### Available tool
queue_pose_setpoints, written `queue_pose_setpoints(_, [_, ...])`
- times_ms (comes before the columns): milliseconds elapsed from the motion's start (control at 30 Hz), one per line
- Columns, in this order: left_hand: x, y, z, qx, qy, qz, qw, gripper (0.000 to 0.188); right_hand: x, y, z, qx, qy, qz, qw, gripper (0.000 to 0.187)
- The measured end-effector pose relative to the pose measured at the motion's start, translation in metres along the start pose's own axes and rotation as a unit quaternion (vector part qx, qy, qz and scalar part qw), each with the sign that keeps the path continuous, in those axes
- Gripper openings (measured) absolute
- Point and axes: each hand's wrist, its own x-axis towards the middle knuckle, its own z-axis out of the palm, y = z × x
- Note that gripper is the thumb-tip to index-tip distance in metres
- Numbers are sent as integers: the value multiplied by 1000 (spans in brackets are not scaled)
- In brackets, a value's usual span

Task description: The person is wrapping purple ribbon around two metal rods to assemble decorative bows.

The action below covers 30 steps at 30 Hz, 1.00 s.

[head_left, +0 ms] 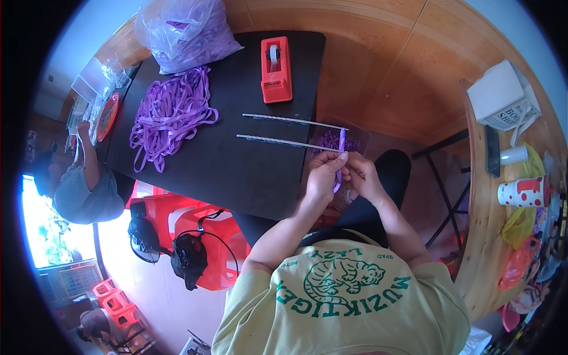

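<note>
A strip of purple ribbon point(342, 141) runs across the free ends of two thin metal rods point(284, 142), which lie side by side on the black table point(248, 177) and stick out past its right edge. My left hand point(325, 176) pinches the ribbon just below the nearer rod, thumb on top. Close against it, my right hand point(363, 178) has its fingers bent together at the same ribbon; its fingertips are partly hidden. A short length of ribbon hangs below my left fingers. Under the rod ends, small purple pieces point(331, 141) lie in a see-through container.
A heap of purple ribbon point(171, 115) lies on the table's left, beside a filled plastic bag point(186, 35). A red tape dispenser point(276, 70) stands near the far edge. Red stools point(207, 248) hold black items. Another person point(89, 189) sits left. A cluttered wooden table point(482, 248) stands right.
</note>
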Motion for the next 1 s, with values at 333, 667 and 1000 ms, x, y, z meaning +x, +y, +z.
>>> queue_pose_setpoints(333, [-14,-4,0,-11,14,20,1000,4,16,-16,-2,340,53,217,914,20])
queue_pose_setpoints(667, [-40,-2,2,124,51,65,989,21,11,-26,26,369,160,218,889,7])
queue_pose_setpoints(1000, [-39,17,14,289,64,258,920,31,-8,-42,32,399,128,238,876,9])
